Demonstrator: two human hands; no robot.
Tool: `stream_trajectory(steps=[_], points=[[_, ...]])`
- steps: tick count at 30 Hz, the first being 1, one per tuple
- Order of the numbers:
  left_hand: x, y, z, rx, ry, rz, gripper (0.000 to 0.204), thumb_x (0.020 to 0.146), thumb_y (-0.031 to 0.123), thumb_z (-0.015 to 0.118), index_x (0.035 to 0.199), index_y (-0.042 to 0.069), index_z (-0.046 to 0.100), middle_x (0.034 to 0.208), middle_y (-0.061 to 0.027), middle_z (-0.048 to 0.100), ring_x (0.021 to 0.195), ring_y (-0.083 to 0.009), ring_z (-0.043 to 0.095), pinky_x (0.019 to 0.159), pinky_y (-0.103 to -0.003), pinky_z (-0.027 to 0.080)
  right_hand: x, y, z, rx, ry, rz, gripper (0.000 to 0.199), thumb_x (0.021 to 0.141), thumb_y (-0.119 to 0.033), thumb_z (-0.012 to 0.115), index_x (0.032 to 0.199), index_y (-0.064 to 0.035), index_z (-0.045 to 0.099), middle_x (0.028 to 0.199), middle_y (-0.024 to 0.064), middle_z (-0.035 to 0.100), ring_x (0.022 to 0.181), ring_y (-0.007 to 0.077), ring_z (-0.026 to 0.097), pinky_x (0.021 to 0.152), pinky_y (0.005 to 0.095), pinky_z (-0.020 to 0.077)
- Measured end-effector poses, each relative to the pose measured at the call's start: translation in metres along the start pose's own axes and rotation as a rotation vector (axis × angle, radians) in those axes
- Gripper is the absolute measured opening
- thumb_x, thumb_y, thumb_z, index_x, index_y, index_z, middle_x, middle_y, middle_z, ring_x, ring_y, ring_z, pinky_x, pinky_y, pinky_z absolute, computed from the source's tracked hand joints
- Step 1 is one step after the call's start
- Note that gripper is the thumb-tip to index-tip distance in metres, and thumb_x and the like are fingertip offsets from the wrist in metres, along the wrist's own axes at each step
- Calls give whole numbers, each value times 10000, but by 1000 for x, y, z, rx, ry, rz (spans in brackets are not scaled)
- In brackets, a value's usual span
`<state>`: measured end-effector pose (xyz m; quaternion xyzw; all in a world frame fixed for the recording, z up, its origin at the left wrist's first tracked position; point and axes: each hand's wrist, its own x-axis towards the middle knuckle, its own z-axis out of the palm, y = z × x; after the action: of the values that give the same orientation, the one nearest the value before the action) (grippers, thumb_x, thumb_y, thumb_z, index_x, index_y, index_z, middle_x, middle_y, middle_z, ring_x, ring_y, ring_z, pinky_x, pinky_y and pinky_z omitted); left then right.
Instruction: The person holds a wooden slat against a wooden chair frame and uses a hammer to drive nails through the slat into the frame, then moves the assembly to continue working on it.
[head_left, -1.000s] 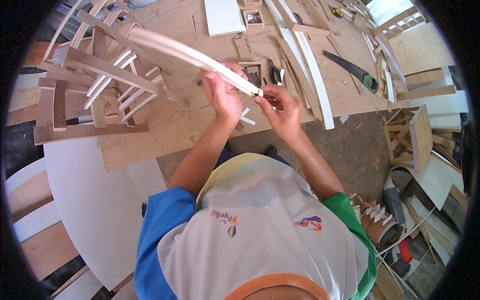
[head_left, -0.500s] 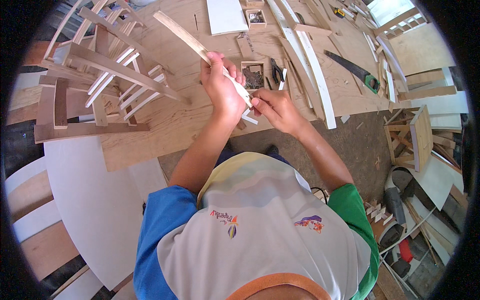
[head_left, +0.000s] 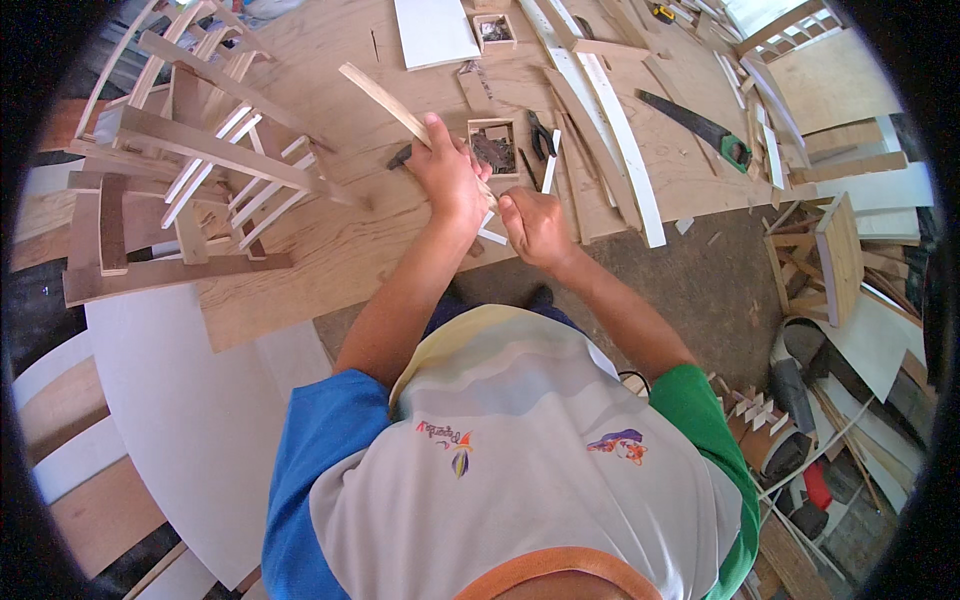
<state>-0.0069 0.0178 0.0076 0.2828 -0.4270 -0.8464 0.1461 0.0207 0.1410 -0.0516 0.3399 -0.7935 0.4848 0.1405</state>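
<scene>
Box [head_left: 492, 123] holds dark bits [head_left: 492, 150] beside left fingers [head_left: 466, 157]

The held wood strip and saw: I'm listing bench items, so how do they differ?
The left hand holds the wood strip; the saw lies on the table. The strip is pale; the saw has a dark blade and green handle. Both are longer than wide.

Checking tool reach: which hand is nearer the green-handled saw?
Right. The right hand, at the lower end of the wooden strip, is left of and below the saw in the picture; the left hand, gripping the strip higher up, is farther left.
</scene>
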Motion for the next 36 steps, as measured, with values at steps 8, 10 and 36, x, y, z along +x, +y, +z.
stream_trajectory(steps=[8, 10, 36], points=[[11, -21, -4, 15, 25, -66, 344, 978, 413, 464, 824, 125, 355, 551, 18, 309, 423, -114, 311, 413, -310, 306, -16, 1, 10, -31, 61, 152, 232, 932, -136, 502, 742, -3, 510, 596, 209, 507, 540, 407, 541, 504, 460, 425], [15, -25, -7, 1, 20, -84, 362, 976, 419, 466, 803, 122, 352, 551, 16, 311, 421, -116, 307, 407, -311, 302, -18, 3, 14, -8, 90, 200, 237, 937, -138, 496, 743, -2, 511, 599, 212, 513, 539, 406, 542, 504, 455, 426], [48, -40, -94, -234, -380, -122, 433, 976, 424, 433, 1181, 52, 516, 720, -45, 518, 656, -154, 476, 619, -284, 392, -49, 40, 40, 754, -261, 923, 267, 891, -95, 621, 1111, 49, 579, 946, 121, 657, 820, 162, 638, 781, 306, 522]])
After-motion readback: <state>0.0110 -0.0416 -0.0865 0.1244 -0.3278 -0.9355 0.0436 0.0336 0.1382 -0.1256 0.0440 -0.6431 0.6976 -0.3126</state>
